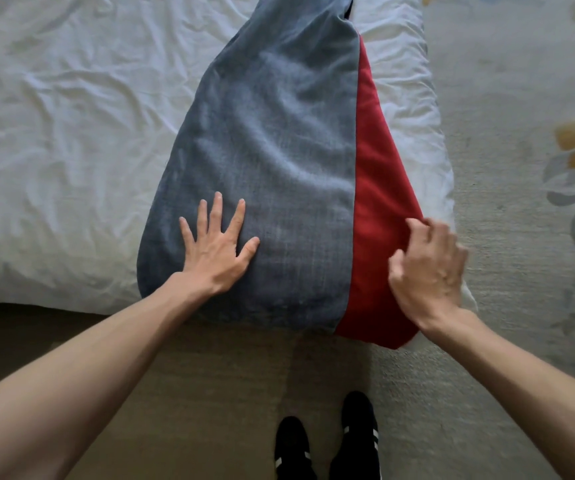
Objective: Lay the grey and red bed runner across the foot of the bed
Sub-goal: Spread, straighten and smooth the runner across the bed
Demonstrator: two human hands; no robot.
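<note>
At the bed [54, 133] foot, runner [272, 150] lies draped over the near edge, left hand [217, 247] flat with fingers spread, right hand [428, 268] gripping its red border; a hard tug could skew it.

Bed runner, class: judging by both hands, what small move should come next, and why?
Probably tug the red strip outward with the right hand while the left hand pins the grey panel: the bed runner looks bunched at its far end.
</note>
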